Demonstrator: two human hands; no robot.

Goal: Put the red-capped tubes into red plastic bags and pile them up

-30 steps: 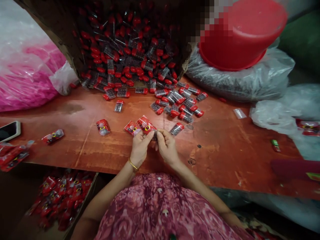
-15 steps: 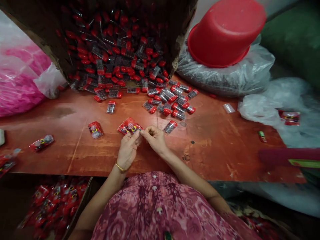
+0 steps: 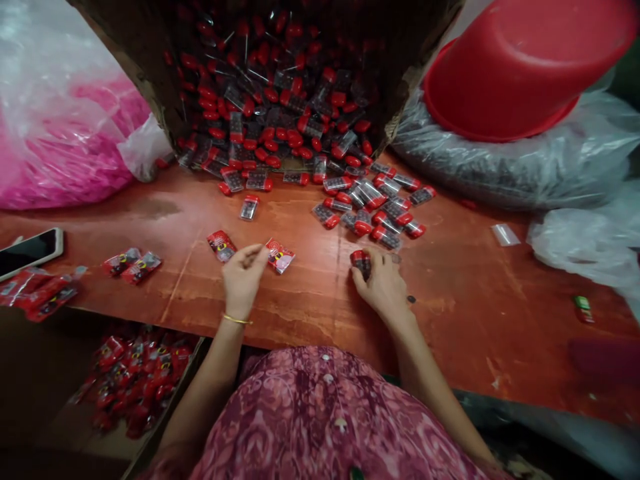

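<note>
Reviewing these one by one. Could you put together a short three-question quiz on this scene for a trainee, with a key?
1. Multiple choice: what does the right hand hold?
a) a smartphone
b) a red-capped clear container
c) a pink bag

2. True or false: the red tub rests upside down on a clear plastic bag.

3. Short answer: which hand has the gold bangle at its wrist?

Key: 1. b; 2. true; 3. left hand.

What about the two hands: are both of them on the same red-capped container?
No: the right hand grasps a red-capped container, while the left hand is apart from it, beside a red packet.
</note>
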